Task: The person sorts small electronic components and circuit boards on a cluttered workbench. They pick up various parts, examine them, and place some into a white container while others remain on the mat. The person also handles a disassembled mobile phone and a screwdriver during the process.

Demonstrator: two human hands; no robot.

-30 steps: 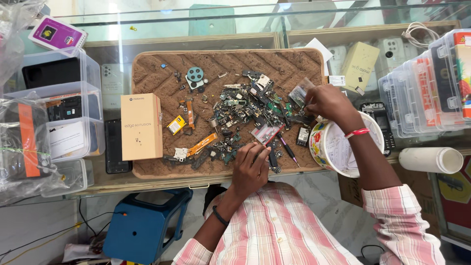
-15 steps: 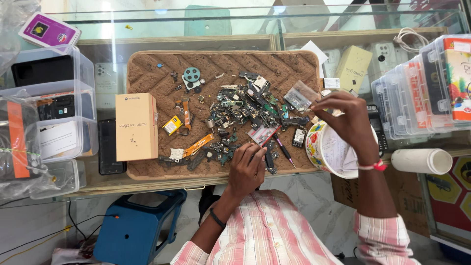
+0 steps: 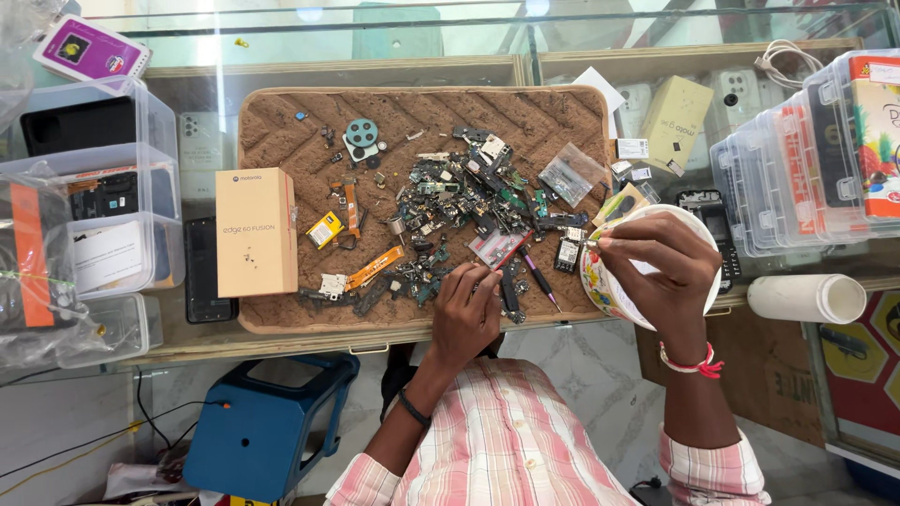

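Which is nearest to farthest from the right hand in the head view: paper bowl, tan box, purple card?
From the right hand:
1. Paper bowl: right under the hand, at the mat's right edge.
2. Tan box: on the mat's left side, beyond the left hand.
3. Purple card: far top-left corner, atop the clear bins.

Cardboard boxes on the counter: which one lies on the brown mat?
The tan upright box, at the mat's left edge. The paler, tilted box lies off the mat, on the glass counter beyond its upper right corner.
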